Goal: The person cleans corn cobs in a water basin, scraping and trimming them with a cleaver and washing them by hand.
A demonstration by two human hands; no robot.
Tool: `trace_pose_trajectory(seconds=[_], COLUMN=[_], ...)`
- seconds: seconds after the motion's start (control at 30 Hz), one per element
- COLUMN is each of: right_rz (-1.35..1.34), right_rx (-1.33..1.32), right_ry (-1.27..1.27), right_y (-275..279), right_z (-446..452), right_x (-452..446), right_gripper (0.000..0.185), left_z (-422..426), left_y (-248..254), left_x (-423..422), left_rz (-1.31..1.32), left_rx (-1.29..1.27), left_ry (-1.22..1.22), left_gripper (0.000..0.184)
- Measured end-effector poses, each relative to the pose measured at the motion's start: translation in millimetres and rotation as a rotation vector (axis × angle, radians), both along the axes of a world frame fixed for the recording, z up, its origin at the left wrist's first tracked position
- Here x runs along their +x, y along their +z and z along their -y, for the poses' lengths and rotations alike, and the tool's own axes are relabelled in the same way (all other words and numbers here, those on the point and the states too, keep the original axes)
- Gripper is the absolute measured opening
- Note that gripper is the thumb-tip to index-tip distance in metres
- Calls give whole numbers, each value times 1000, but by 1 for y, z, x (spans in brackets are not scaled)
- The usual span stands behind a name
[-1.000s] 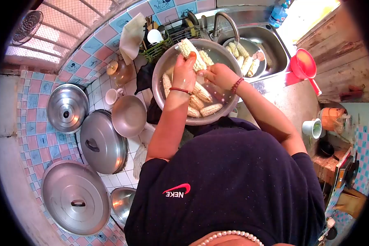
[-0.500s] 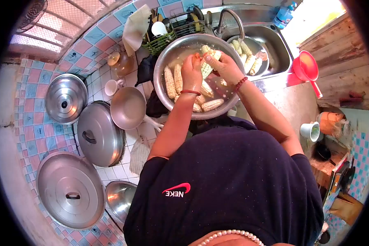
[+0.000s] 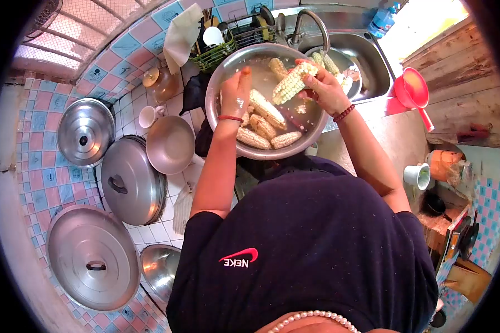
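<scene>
A large metal basin (image 3: pixel 310 145) of cloudy water holds several corn cobs (image 3: pixel 267 110). Above its right side, my right hand (image 3: pixel 329 91) grips a pale corn cob (image 3: pixel 294 82), tilted, between thumb and fingers. My left hand (image 3: pixel 236 93) is over the basin's left side, apart from that cob; its fingers point up and partly overlap, and its palm side is hidden, so whether it holds anything does not show. Small loose bits lie in the water near the right hand. More cobs (image 3: pixel 330 64) rest in a bowl in the sink (image 3: pixel 376 75).
The faucet (image 3: pixel 311 15) curves over the sink behind the basin. A red ladle (image 3: pixel 411 89) is at the right. Left of the basin are a pan (image 3: pixel 171 145), a mug (image 3: pixel 148 116), large lids (image 3: pixel 93 258) and a glass jar (image 3: pixel 162 83). A green dish rack (image 3: pixel 216 55) stands behind.
My hands have moved apart, the left one leftwards and the right one rightwards with the cob. Earlier both hands were together at the cob.
</scene>
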State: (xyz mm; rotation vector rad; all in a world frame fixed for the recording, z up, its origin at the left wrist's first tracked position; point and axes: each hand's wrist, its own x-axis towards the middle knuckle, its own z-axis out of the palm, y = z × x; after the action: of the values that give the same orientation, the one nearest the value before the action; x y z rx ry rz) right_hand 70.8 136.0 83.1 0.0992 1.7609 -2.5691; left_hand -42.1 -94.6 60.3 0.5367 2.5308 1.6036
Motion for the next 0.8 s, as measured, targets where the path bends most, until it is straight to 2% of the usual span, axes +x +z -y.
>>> trace_pose_trajectory(seconds=[0.03,0.13,0.2,0.23,0.33,0.43,0.57,0.67,0.7,0.8], right_rz=[-14,-73,-124,-124,-41,-36,-55,-56,-9,-90], right_rx=[27,116,183,105,205,-72,-320,-249,-127,134], right_ry=[18,80,117,84,133,10,18,67,24,18], right_y=[0,0,-4,-7,-4,1,15,0,1,3], right_z=[1,7,11,15,7,15,12,1,2,13], right_x=[0,-3,-3,-5,-2,5,10,5,6,3], right_gripper=[58,56,55,47,49,48,50,49,48,51], left_z=[-6,-35,-43,-46,-49,-43,-22,-32,-37,-41], left_y=[6,31,38,39,31,21,-25,-3,16,21], left_x=[3,22,25,25,25,26,-2,12,21,19], left_rz=[31,-231,-363,-428,-498,-610,-444,42,200,186], left_rx=[91,154,-15,-101,30,90,-108,374,477,541], left_ry=[-119,-257,-273,-282,-264,-154,-33,-111,-148,-300], left_gripper=[38,40,36,34,30,24,24,28,31,35])
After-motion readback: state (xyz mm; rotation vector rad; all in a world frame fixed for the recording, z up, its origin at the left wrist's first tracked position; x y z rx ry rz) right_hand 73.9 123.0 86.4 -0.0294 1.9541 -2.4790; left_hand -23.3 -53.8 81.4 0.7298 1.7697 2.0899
